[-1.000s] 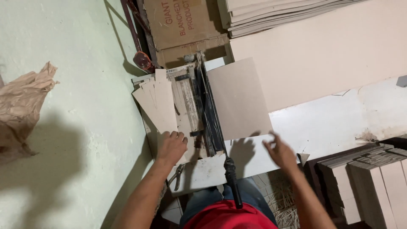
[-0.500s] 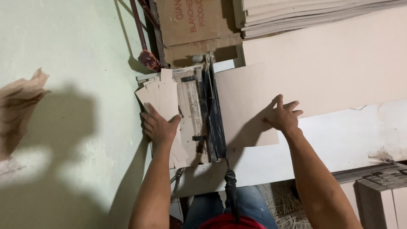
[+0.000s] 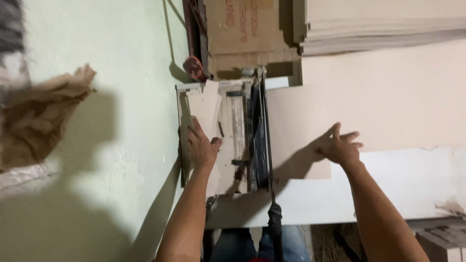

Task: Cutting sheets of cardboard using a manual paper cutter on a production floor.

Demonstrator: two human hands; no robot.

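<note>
A lever paper cutter (image 3: 245,140) lies on a white table (image 3: 407,184), its long blade arm (image 3: 266,145) running toward me and ending in a dark handle (image 3: 275,218). My left hand (image 3: 201,145) rests flat on the cut beige strips (image 3: 206,109) on the cutter's left bed, fingers spread. My right hand (image 3: 341,145) presses flat, fingers apart, on a large beige cardboard sheet (image 3: 301,126) that lies to the right of the blade. Neither hand grips anything.
A stack of beige boards (image 3: 383,26) and a brown cardboard box (image 3: 242,29) stand at the far end. Crumpled brown paper (image 3: 43,116) lies on the pale green floor at left. My legs show under the table's near edge.
Both hands have moved away from me: the left onto the cut strips, the right onto the big sheet and further right. The view has tilted.
</note>
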